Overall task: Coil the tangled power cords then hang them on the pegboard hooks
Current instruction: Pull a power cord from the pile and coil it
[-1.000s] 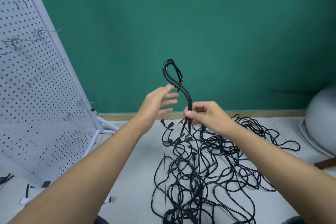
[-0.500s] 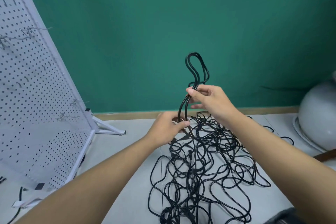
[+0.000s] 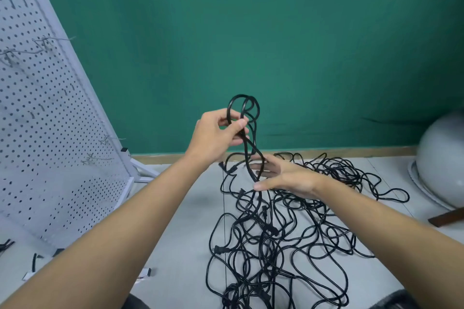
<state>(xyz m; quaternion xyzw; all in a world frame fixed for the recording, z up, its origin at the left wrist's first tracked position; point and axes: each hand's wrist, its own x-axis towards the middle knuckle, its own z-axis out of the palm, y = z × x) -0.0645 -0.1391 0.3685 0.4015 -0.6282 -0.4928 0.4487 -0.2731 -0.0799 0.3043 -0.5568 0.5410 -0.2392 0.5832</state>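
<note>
— Where are the cords?
— The white pegboard (image 3: 50, 133) leans at the left. To its right, the tangle of black power cords (image 3: 266, 231) sprawls over the grey floor (image 3: 180, 208) in front of the person.
— And the hands?
— The left hand (image 3: 216, 135) is raised above the tangle, thumb and fingers pinching a few gathered loops (image 3: 242, 95) just below their top bend. The right hand (image 3: 286, 178) is lower, fingers straight and relaxed. The strand running down from the loops lies across them, and the hand grasps nothing.
— How will the cord handle?
— Light and limp, I judge, but springy. The loops twist into a figure of eight, so they would likely fan apart if the pinch slackens. The jacket looks smooth and should slide through a loose palm.
— Best place to hold?
— Where the strands cross, all together, with the other hand feeding the free strand near the coil. Plugs may snag in the tangle. The wire hooks (image 3: 96, 158) are thin, so hang it by the top bend.
</note>
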